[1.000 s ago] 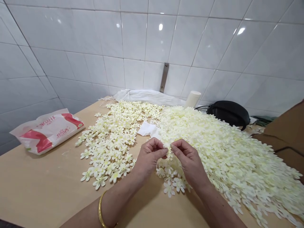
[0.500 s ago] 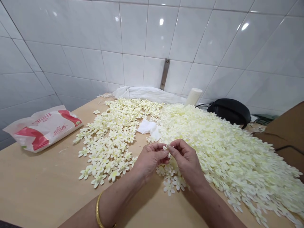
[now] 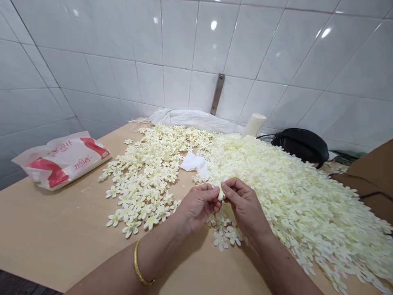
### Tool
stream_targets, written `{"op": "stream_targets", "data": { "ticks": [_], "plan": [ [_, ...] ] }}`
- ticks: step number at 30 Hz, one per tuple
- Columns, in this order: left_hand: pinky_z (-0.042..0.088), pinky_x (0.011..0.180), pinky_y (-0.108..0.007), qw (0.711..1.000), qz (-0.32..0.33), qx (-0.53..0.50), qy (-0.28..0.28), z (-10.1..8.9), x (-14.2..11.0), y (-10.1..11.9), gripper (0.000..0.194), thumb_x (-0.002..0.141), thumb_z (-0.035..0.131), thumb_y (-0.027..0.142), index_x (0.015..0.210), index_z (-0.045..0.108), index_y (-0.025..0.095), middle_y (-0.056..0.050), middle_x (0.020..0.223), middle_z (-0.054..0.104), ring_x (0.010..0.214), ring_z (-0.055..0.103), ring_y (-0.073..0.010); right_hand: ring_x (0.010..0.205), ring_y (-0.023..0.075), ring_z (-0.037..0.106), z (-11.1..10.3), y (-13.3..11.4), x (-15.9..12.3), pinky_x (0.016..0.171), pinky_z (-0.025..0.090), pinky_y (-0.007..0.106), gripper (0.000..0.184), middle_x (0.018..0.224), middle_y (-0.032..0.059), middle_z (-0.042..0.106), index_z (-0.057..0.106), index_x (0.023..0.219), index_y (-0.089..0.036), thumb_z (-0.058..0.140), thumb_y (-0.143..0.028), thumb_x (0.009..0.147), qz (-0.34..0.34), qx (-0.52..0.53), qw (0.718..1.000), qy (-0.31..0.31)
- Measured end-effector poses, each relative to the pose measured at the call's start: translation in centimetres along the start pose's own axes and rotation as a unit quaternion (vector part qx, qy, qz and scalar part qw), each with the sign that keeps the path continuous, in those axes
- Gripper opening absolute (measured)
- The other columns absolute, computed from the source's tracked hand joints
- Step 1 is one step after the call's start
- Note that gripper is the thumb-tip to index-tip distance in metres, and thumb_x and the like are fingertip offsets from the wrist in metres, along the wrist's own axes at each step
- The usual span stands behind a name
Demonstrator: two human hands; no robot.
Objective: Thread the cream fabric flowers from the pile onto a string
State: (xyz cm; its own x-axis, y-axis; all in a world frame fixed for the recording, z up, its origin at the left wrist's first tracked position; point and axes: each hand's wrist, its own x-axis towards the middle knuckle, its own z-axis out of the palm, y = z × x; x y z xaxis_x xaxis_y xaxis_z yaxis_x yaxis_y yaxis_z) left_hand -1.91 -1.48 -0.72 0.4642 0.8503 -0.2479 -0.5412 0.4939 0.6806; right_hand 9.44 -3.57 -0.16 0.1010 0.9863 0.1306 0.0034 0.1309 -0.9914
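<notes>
Between the fingertips of both hands is one small pale-yellow artificial flower [image 3: 220, 194], partly covered by the fingers. My left hand [image 3: 198, 205] pinches it from the left, thumb against forefinger. From the right, my right hand [image 3: 244, 205] grips it in the same way. A big heap of cream fabric flowers [image 3: 294, 205] spreads beyond and to the right of the hands. Left of them lies a looser group of flowers [image 3: 147, 184], more spread out, with yellow centres. A few single flowers [image 3: 227, 237] rest on the table just below my right hand.
A red-and-white plastic package [image 3: 66, 159] lies on the wooden table [image 3: 61, 229] at left. A crumpled white tissue [image 3: 193, 162] sits between the flower groups. Along the tiled wall are a white cloth [image 3: 190, 119], a white cylinder [image 3: 254, 125], a black case [image 3: 302, 145] and cardboard [image 3: 368, 170].
The fingers have shifted on the flower, which is turned so that more of its petals show below the fingertips. The whole view has swung slightly, moving the scene a little to the right.
</notes>
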Motion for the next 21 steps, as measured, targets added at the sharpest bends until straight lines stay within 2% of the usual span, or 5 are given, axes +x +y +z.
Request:
{"op": "stream_targets", "data": {
  "ticks": [7, 9, 13, 16, 21],
  "plan": [
    [0.027, 0.037, -0.017, 0.999, 0.032, 0.035, 0.006, 0.02, -0.17, 0.4, 0.031, 0.055, 0.072, 0.028, 0.049, 0.046, 0.014, 0.006, 0.041, 0.041, 0.036, 0.041, -0.0042, 0.065, 0.0114, 0.048, -0.65, -0.34, -0.35, 0.06, 0.041, 0.024, 0.017, 0.071, 0.0, 0.054, 0.057, 0.08, -0.018, 0.053, -0.035, 0.077, -0.077, -0.121, 0.989, 0.047],
    [0.025, 0.036, -0.017, 0.998, 0.033, 0.046, 0.013, 0.03, -0.22, 0.41, 0.03, 0.057, 0.071, 0.031, 0.051, 0.048, 0.013, 0.006, 0.04, 0.041, 0.034, 0.039, -0.0036, 0.067, 0.0121, 0.051, -0.77, -0.42, -0.36, 0.062, 0.043, 0.025, 0.018, 0.073, 0.001, 0.057, 0.059, 0.081, -0.018, 0.056, -0.035, 0.076, -0.065, -0.098, 0.993, 0.009],
    [0.026, 0.036, -0.018, 0.998, 0.033, 0.048, 0.006, -0.03, -0.16, 0.26, 0.031, 0.061, 0.067, 0.039, 0.056, 0.053, 0.012, 0.004, 0.041, 0.045, 0.034, 0.038, -0.0036, 0.061, 0.0132, 0.057, -0.62, -0.42, -0.31, 0.061, 0.048, 0.029, 0.021, 0.067, -0.0015, 0.057, 0.056, 0.082, -0.019, 0.065, -0.031, 0.068, 0.001, 0.008, 0.996, -0.09],
    [0.029, 0.038, -0.017, 0.999, 0.032, 0.037, -0.015, -0.09, -0.1, 0.18, 0.03, 0.061, 0.067, 0.039, 0.06, 0.055, 0.012, 0.003, 0.046, 0.049, 0.039, 0.043, -0.0046, 0.055, 0.0128, 0.058, -0.56, -0.42, -0.22, 0.059, 0.048, 0.03, 0.021, 0.062, -0.0037, 0.056, 0.054, 0.081, -0.019, 0.066, -0.03, 0.067, 0.022, 0.053, 0.993, -0.103],
    [0.032, 0.042, -0.018, 0.997, 0.029, 0.055, -0.04, -0.27, -0.11, 0.14, 0.025, 0.06, 0.069, 0.033, 0.06, 0.055, 0.012, 0.002, 0.052, 0.052, 0.044, 0.047, -0.0062, 0.052, 0.0118, 0.054, -0.89, -0.38, 0.09, 0.056, 0.044, 0.027, 0.024, 0.056, -0.0039, 0.056, 0.054, 0.084, -0.019, 0.063, -0.035, 0.069, 0.053, 0.057, 0.993, -0.094]
  ]
}}
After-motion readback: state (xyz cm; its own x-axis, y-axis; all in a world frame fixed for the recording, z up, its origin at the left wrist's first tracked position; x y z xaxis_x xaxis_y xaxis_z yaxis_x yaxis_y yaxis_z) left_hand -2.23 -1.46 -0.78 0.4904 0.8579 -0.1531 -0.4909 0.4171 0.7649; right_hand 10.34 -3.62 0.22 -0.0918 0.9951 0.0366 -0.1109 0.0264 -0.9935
